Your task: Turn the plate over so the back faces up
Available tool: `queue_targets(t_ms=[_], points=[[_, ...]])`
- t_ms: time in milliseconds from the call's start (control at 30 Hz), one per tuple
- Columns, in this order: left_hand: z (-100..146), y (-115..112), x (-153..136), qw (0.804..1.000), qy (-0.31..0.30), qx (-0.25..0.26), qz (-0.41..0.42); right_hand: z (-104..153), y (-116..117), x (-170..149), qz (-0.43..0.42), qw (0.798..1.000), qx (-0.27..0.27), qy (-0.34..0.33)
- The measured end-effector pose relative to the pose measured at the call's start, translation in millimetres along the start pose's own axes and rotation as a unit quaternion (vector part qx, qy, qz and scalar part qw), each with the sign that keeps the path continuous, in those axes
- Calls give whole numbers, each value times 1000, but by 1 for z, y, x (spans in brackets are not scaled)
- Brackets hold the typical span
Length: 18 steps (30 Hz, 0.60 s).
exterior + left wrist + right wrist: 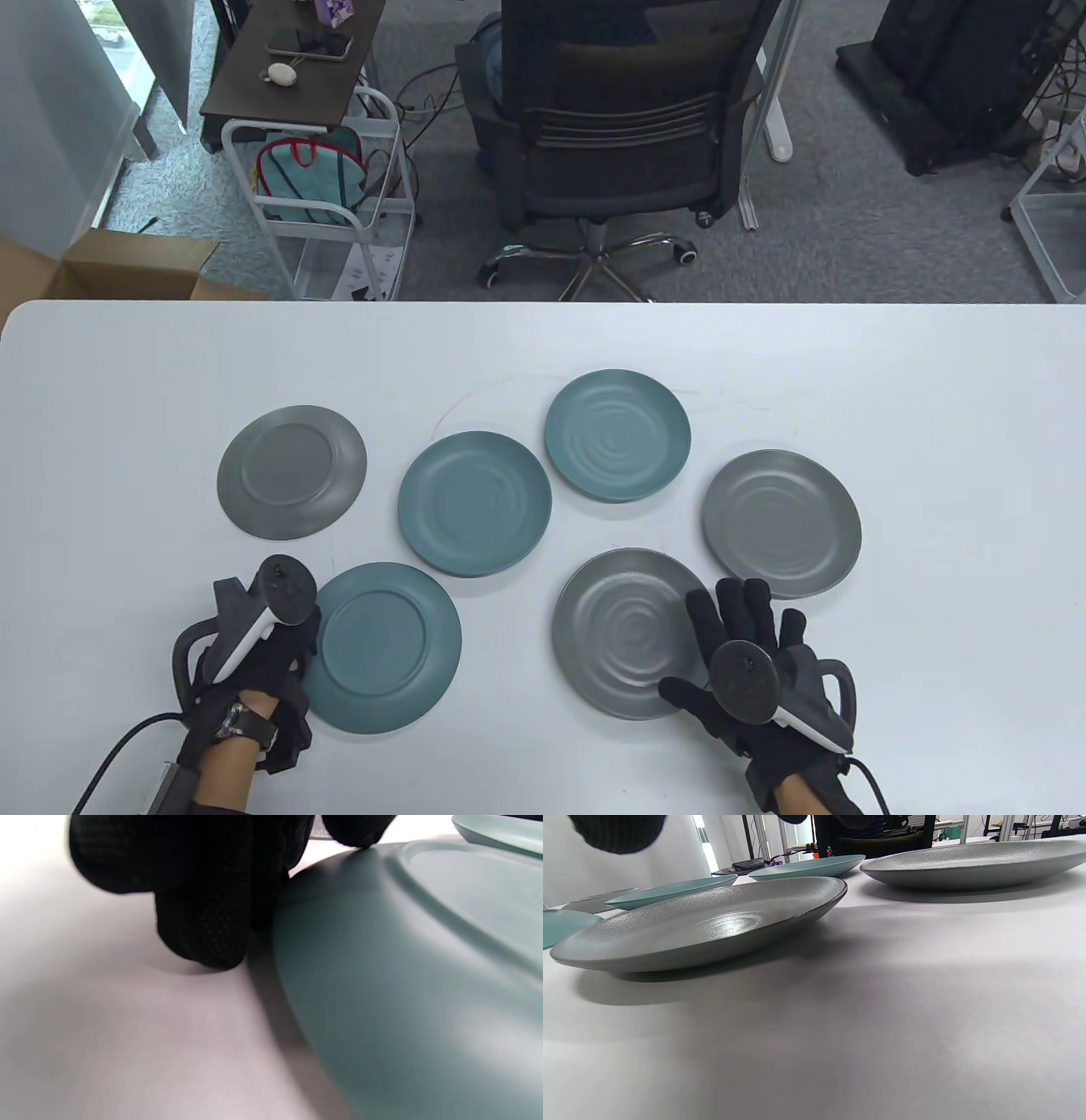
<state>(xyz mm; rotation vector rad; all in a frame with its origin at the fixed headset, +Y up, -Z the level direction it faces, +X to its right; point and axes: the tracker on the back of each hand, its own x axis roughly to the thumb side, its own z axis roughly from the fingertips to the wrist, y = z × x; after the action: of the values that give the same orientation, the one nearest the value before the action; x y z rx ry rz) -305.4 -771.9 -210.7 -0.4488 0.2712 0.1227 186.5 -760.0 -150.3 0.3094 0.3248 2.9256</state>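
Observation:
Six plates lie on the white table (891, 382). A teal plate (382, 647) at the near left lies back up, its foot ring showing; it fills the right of the left wrist view (403, 984). My left hand (297, 641) is at its left rim: one finger (203, 921) rests on the table beside the rim, and another fingertip (360, 836) touches the plate's back. A grey rippled plate (632, 632) lies face up at the near right, also in the right wrist view (704, 925). My right hand (691, 645), fingers spread, hovers over its right edge.
A grey plate (292, 472) at the far left lies back up. Two teal plates (474, 503) (617, 435) and a grey plate (780, 524) lie face up mid-table. An office chair (628, 127) stands beyond the far edge.

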Motion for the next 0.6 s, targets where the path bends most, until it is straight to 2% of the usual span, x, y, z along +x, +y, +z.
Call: queue_targets(t_ms=[600], points=[[1, 1, 8, 999, -1, 7, -46, 0, 0, 2, 9, 1000, 0, 2]])
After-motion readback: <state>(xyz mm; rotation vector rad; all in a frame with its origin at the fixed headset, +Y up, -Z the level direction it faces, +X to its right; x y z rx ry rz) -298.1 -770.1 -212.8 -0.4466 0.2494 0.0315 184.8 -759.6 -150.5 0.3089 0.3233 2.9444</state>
